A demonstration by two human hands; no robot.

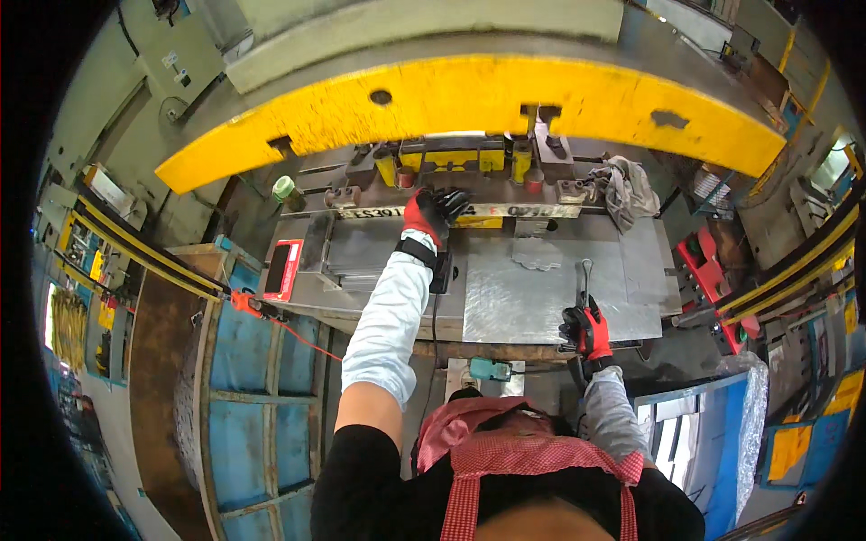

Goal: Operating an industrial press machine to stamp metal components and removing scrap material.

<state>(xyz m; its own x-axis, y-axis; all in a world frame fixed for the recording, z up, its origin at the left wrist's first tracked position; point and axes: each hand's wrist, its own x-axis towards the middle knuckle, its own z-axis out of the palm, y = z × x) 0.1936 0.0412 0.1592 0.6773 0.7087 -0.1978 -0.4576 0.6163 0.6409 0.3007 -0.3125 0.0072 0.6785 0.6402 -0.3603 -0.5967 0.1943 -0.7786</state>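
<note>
My left hand [437, 213], in a red and black glove, reaches to the front edge of the press die [361, 213]. Its black fingers stretch over that edge and hold nothing that shows. Lower on the right, my gloved right hand [587, 330] is closed around a slim metal tool with a ring-shaped end [586, 275], which looks like a wrench. The tool points away from me over a shiny metal plate [514, 302]. A thin, jagged-edged metal piece [538, 255] lies on the plate. Stacked flat metal sheets [356, 257] sit left of my left forearm.
A yellow press beam [469, 90] spans the space above the die. A grey rag [627, 191] lies at the right, and a green-capped bottle [286, 190] stands at the left. Near the table's left edge is a red-bordered panel [283, 270]. Blue framed racking [239, 397] stands lower left.
</note>
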